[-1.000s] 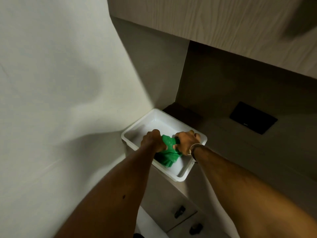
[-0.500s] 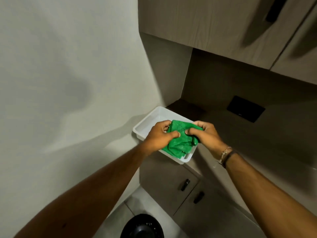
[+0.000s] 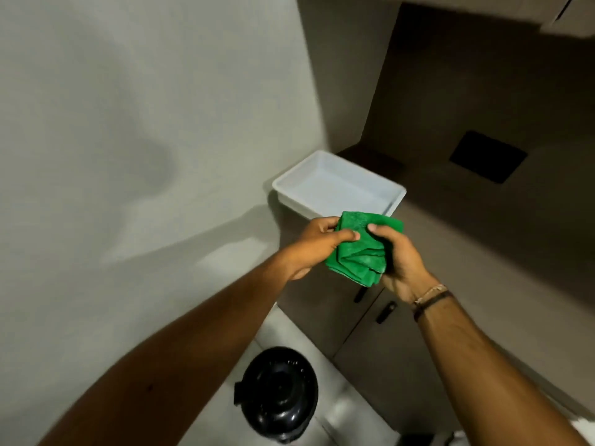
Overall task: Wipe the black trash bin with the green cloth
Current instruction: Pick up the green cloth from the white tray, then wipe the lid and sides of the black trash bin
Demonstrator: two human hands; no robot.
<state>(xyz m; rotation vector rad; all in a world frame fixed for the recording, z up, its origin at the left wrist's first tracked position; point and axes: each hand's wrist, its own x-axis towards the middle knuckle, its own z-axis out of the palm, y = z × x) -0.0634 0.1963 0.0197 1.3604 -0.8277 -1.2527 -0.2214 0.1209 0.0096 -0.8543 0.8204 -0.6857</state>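
Cloth [image 3: 360,249] now lifted clear of the tub [image 3: 338,188], clamped in our left hand [image 3: 317,249] and right hand [image 3: 399,259]; bin [image 3: 278,394] waits below, unwiped.

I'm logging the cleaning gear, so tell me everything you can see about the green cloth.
The cloth is bright green, soft and towel-like, bunched into loose folds rather than spread flat. It is held in the air between both hands: the left hand pinches its left side, the right hand cups its right side. It sits in front of the white tray, well above the bin, touching neither.
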